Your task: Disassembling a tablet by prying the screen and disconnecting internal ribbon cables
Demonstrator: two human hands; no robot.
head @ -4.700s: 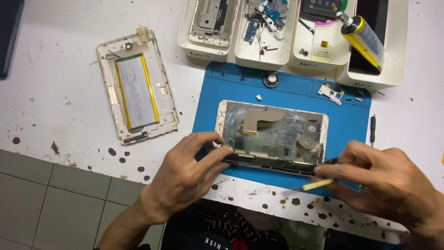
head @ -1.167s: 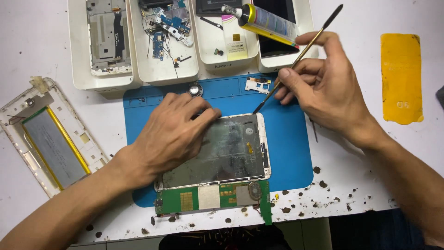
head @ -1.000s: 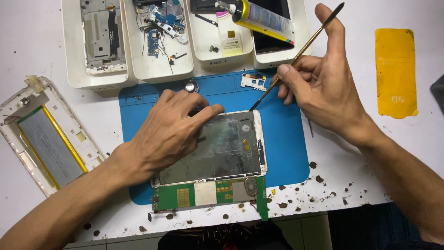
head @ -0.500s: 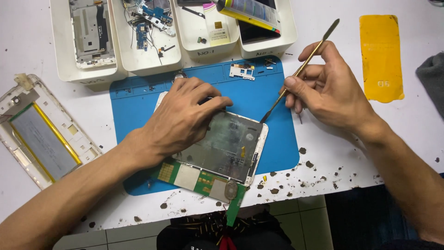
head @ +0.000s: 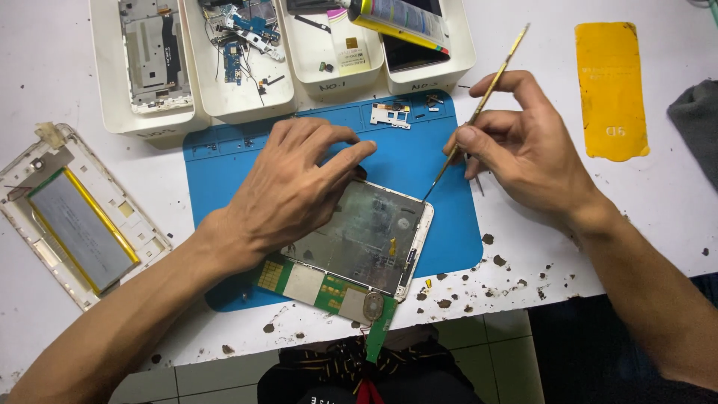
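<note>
An opened tablet frame (head: 374,236) with a grey metal shield and a green circuit board (head: 321,288) at its near end lies tilted on a blue work mat (head: 419,153). My left hand (head: 292,187) rests flat on the frame's far left part, fingers spread, pressing it down. My right hand (head: 523,150) pinches a thin brass-coloured pry tool (head: 479,105) like a pen. The tool's tip touches the frame's far right corner.
Several white trays (head: 247,105) with phone parts and a glue tube (head: 396,19) stand at the back. A tablet back shell with its battery (head: 75,224) lies at the left. A yellow sheet (head: 609,90) and grey cloth (head: 695,120) lie at the right. A small white bracket (head: 390,114) sits on the mat.
The tablet frame has turned on the mat under my left hand, its circuit-board end now swung toward the table edge. My right hand lowered the tool tip to the frame's corner.
</note>
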